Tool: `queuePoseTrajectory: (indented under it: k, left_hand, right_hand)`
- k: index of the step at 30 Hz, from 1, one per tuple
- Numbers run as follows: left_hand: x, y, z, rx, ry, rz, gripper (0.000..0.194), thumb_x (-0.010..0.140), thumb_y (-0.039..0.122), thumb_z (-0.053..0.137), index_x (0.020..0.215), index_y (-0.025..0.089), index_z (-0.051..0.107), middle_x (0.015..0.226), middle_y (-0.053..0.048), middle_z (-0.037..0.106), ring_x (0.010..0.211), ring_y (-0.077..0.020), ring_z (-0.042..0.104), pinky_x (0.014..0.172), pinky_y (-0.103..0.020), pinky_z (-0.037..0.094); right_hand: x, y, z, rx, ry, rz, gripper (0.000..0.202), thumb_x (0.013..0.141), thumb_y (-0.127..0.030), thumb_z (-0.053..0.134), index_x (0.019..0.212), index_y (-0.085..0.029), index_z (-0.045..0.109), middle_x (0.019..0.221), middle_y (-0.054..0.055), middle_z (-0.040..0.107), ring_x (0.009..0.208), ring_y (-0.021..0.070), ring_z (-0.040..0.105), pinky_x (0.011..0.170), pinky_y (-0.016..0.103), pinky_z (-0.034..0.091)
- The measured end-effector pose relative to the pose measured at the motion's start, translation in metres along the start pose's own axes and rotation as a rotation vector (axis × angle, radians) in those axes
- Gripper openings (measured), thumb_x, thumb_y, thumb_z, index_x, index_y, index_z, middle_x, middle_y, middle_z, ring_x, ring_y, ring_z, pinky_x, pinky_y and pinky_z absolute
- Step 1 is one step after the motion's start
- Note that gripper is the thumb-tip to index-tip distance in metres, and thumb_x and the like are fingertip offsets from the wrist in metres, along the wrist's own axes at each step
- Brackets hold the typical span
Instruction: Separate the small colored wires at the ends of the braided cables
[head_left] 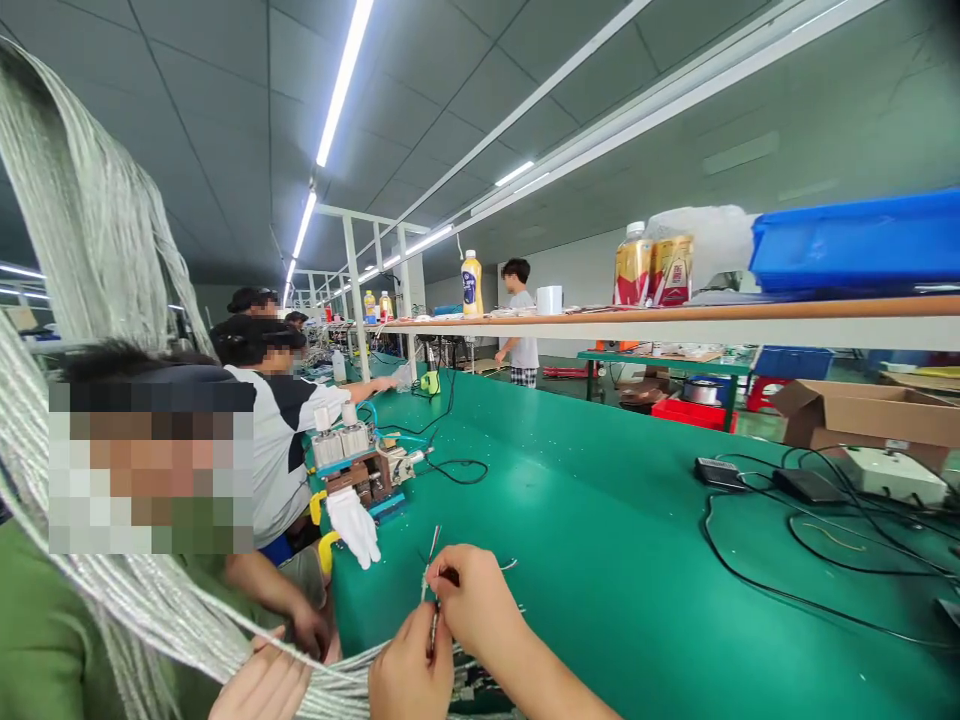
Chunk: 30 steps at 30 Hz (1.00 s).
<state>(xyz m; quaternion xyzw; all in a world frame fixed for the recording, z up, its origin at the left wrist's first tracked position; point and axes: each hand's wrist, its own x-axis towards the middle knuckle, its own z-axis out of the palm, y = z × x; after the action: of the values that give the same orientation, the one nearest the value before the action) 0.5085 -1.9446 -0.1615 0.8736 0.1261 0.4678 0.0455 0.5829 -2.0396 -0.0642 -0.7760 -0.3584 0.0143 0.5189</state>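
Gleaming under strip lights [343, 80], green tabletop [600, 560]

Shiny silver cables [109, 230] beside a glossy green tabletop [570, 500]!

Left of the grip, those cables shimmer, ridged and metallic-looking; beneath it, the smooth tabletop throws back the lights; just beyond, here's a matt white cloth glove [352, 525] by a machine [367, 475] of dull metal; away to the right, a smooth white plastic case [896, 475], matt brown cardboard in a box [889, 412], and higher up, blue plastic in a bin [862, 240]!
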Motion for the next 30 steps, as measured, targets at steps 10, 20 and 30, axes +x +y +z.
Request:
queuePoseTrajectory:
  k: [10,20,30]
  left_hand:
    - [0.004,0.003,-0.003,-0.093,-0.043,-0.017,0.022,0.095,0.028,0.049,0.075,0.023,0.057,0.061,0.003,0.060,0.052,-0.0133,0.059,0.048,-0.025,0.034]
    - [-0.001,0.012,-0.013,-0.347,-0.050,-0.018,0.017,0.098,0.028,0.048,0.089,0.022,0.061,0.073,0.001,0.063,0.063,-0.0128,0.058,0.061,-0.025,0.037]
    - [0.007,0.015,-0.013,-0.322,-0.188,-0.073,0.027,0.099,0.032,0.043,0.088,0.021,0.065,0.070,0.000,0.065,0.060,-0.0132,0.058,0.056,-0.026,0.034]
  right_hand:
    - [0.002,0.004,-0.001,0.151,0.014,0.072,0.020,0.073,-0.006,0.054,0.086,-0.021,0.057,0.065,-0.003,0.057,0.059,0.0125,0.050,0.055,0.023,0.032]
    - [0.006,0.005,-0.016,0.923,-0.087,0.643,0.045,0.051,-0.016,0.058,0.087,-0.025,0.033,0.051,-0.012,0.039,0.042,0.0053,0.020,0.048,0.022,0.006]
    - [0.001,0.024,-0.007,0.118,0.220,-0.080,0.017,0.068,-0.018,0.047,0.072,-0.022,0.031,0.060,-0.006,0.040,0.056,0.0120,0.034,0.055,0.026,0.024]
